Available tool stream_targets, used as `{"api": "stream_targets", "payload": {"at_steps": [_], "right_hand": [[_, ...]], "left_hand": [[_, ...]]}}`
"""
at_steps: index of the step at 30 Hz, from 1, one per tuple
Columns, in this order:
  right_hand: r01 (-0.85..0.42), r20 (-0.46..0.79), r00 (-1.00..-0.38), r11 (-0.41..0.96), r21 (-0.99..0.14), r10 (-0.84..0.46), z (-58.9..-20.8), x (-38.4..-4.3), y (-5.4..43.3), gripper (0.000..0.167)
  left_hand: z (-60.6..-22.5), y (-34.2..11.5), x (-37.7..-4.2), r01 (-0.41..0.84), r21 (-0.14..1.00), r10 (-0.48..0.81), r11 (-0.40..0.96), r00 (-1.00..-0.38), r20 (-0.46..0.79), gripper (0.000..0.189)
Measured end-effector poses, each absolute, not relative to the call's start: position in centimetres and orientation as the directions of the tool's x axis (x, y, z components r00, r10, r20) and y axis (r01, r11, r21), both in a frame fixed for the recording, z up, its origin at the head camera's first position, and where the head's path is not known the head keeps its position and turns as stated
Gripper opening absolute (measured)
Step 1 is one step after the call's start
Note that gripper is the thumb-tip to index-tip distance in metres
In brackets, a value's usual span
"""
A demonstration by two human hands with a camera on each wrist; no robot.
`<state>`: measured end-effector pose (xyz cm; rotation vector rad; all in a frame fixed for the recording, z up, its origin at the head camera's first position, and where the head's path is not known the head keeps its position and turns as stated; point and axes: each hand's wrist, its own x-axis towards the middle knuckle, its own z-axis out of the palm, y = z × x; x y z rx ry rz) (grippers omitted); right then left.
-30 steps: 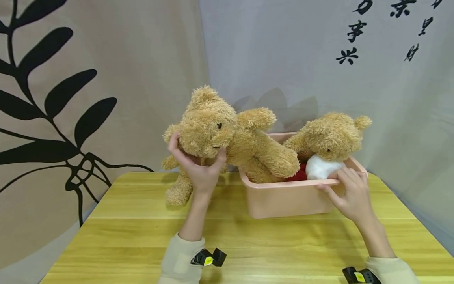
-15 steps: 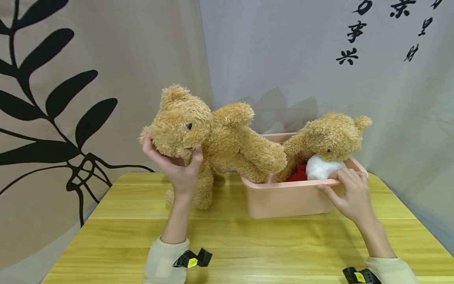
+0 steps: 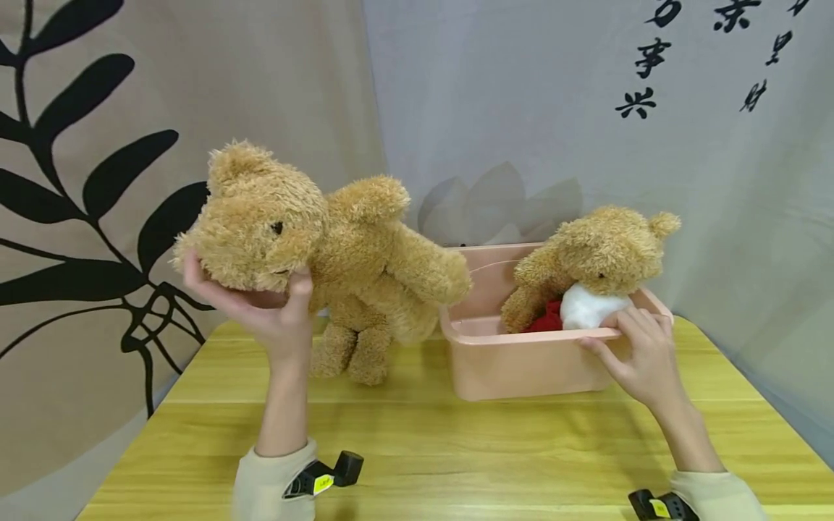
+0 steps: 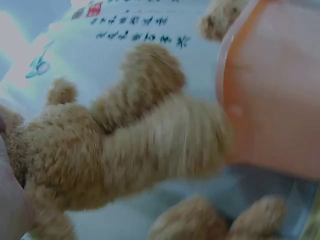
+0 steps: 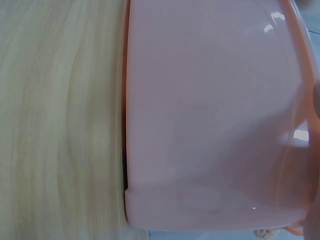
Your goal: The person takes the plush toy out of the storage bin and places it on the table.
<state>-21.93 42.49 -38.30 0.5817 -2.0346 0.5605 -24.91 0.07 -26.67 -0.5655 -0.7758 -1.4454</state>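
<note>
My left hand (image 3: 276, 315) grips a tan teddy bear (image 3: 260, 217) by the head from below, thumb near its muzzle. The bear hangs sideways above the table, its legs pointing toward the pink bin (image 3: 531, 369). In the left wrist view the held bear (image 4: 70, 150) is slightly blurred, with the bin wall to its right. My right hand (image 3: 641, 354) holds the bin's front rim near its right corner, thumb outside. Inside the bin, a second teddy bear (image 3: 609, 250) leans over a white fluffy thing (image 3: 586, 307) and something red (image 3: 546, 318).
Partly hidden behind the held bear, another teddy bear (image 3: 371, 354) stands on the wooden table (image 3: 456, 449), its legs showing. A fabric backdrop (image 3: 489, 108) with leaf prints and black writing rises behind the table.
My left hand has moved left and drawn the held bear out of the bin, bringing it closer. The right hand keeps its hold on the rim.
</note>
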Motion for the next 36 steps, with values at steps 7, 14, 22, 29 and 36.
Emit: {"api": "stream_targets", "payload": {"at_steps": [7, 14, 22, 29, 36], "right_hand": [[-0.616, 0.886, -0.434, 0.772, -0.156, -0.167, -38.4, -22.1, 42.4, 0.064], [-0.602, 0.880, -0.447, 0.781, -0.164, -0.160, -38.7, -21.9, 42.5, 0.064], [-0.610, 0.886, -0.435, 0.777, -0.158, -0.161, -38.5, -22.1, 42.3, 0.064], [-0.611, 0.886, -0.434, 0.776, -0.157, -0.163, -38.5, -22.1, 42.2, 0.064], [-0.607, 0.887, -0.434, 0.779, -0.158, -0.158, -38.5, -22.2, 42.3, 0.064]], "left_hand": [[-27.2, -3.1, -24.5, 0.962, 0.185, -0.526, 0.200, -0.054, 0.849, 0.102], [-28.0, -5.9, -24.4, 0.913, 0.263, -0.449, 0.312, -0.102, 0.887, 0.085], [-28.5, -9.6, -24.3, 0.801, 0.346, -0.400, 0.489, -0.146, 0.905, 0.078], [-29.3, -13.2, -24.6, 0.727, 0.400, -0.376, 0.558, -0.208, 0.903, 0.076], [-31.1, -15.6, -25.0, 0.622, 0.510, -0.340, 0.594, -0.381, 0.860, 0.076]]}}
